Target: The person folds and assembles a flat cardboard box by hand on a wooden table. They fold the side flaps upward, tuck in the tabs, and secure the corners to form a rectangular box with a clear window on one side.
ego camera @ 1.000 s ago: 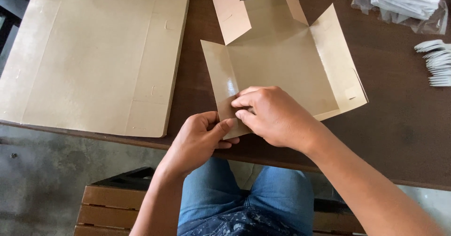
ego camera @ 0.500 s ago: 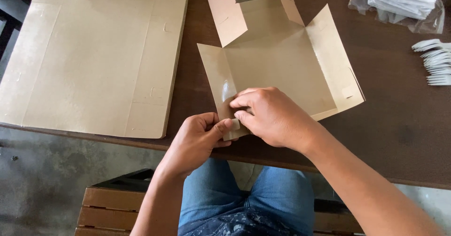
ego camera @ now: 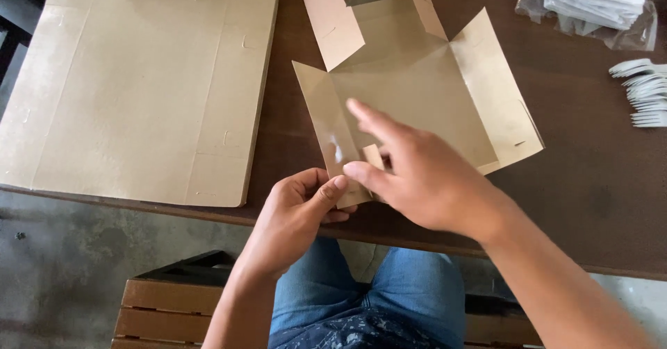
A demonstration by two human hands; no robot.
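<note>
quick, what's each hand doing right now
Left hand: closed, pinching the near corner of the flat brown cardboard box blank.
Right hand: open, fingers spread over the blank.

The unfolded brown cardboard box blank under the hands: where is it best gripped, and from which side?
Probably at the near-left flap of the unfolded brown cardboard box blank, from the table's near edge. That corner sticks out past the edge, so fingers fit under it; the left hand already pinches there, while the rest lies flat.

You are seated at a dark brown wooden table (ego camera: 597,203). Grey concrete floor (ego camera: 83,252) lies at seven o'clock; a slatted wooden bench (ego camera: 167,314) sits at six. Daylight is even, glare slight.
</note>
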